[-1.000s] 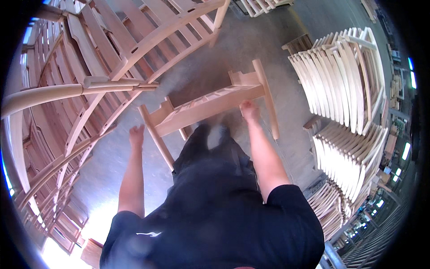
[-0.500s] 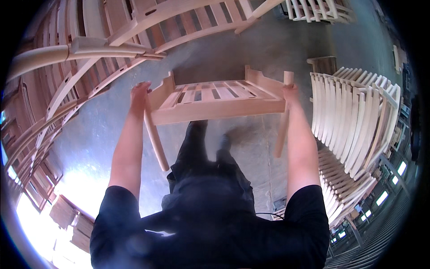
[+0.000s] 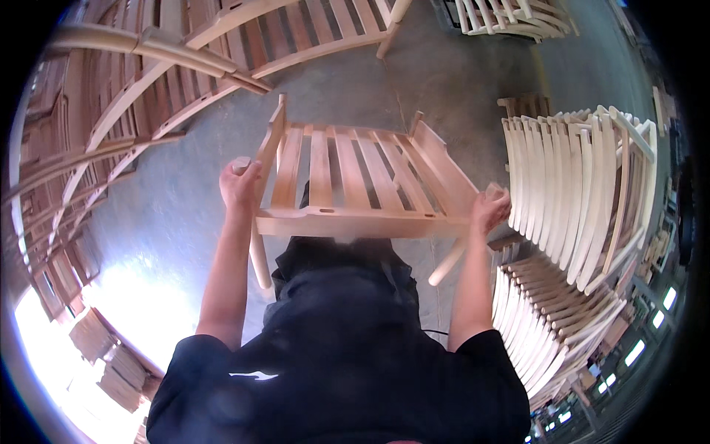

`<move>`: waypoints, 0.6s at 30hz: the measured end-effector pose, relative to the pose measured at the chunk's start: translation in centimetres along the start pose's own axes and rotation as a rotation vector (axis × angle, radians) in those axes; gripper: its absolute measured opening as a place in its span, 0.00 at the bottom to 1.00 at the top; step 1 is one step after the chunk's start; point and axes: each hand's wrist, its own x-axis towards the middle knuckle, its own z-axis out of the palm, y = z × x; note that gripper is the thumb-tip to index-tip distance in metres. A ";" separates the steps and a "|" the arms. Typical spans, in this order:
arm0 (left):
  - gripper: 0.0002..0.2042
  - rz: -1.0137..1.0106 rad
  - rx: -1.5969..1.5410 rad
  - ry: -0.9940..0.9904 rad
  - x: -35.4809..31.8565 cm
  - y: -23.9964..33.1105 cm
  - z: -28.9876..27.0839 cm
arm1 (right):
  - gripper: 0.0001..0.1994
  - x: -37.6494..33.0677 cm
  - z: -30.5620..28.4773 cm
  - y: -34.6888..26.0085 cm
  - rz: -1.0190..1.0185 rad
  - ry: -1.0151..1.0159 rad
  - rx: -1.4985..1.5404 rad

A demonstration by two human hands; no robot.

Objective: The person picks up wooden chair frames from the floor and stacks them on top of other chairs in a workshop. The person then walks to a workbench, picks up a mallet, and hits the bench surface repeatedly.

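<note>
I hold a bare wooden chair frame [image 3: 347, 174] with a slatted seat up in front of me, its seat facing me and its round legs pointing down toward my body. My left hand [image 3: 240, 185] grips the top of the left leg at the frame's left corner. My right hand [image 3: 489, 211] grips the right leg at the frame's right corner. Both arms are stretched forward from the lower edge, above my dark shirt.
Stacks of unfinished wooden chair frames [image 3: 584, 192] stand on the right. Large curved slatted wooden frames [image 3: 170, 81] lean along the left and top. A grey concrete floor [image 3: 163, 222] lies below, with stacked wooden pieces [image 3: 103, 355] at lower left.
The chair frame has been lifted higher and tipped so its slatted seat now faces me. Both hands rose with it, still at its two corners.
</note>
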 end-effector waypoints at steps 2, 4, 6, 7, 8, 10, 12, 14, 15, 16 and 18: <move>0.09 0.061 0.124 0.047 -5.3 0.9 0.5 | 0.23 -0.3 -4.0 -2.2 -0.284 0.169 0.163; 0.09 0.115 0.207 0.061 -9.6 0.9 0.5 | 0.23 -2.4 -3.0 -1.9 -0.363 -0.171 0.301; 0.09 0.161 0.239 0.057 -13.5 0.8 0.3 | 0.25 -5.9 2.2 -0.1 -0.183 -0.672 0.481; 0.09 0.157 0.235 0.073 -15.0 0.5 0.3 | 0.27 -7.1 3.8 0.5 -0.185 -0.876 0.328; 0.09 0.154 0.235 0.090 -16.8 0.2 0.0 | 0.28 -8.5 5.2 1.0 -0.188 -1.076 0.167; 0.08 0.157 0.264 0.084 -20.4 0.0 -0.7 | 0.30 -11.9 9.2 3.1 -0.051 -1.202 0.276; 0.08 0.195 0.272 0.092 -23.1 -1.5 -1.5 | 0.31 -12.6 9.8 2.1 -0.015 -1.279 0.266; 0.07 0.163 0.233 0.067 -25.1 -3.4 -2.6 | 0.31 -12.4 7.1 0.3 -0.073 -1.303 0.127; 0.07 0.149 0.268 0.057 -25.8 -3.5 -2.9 | 0.32 -12.7 7.1 0.3 -0.046 -1.284 0.072; 0.07 0.135 0.305 0.045 -26.5 -3.2 -3.2 | 0.32 -13.1 7.1 0.3 -0.018 -1.264 0.018; 0.11 0.117 0.534 0.042 -27.6 -1.7 -3.3 | 0.32 -13.6 6.7 0.4 0.026 -1.256 0.010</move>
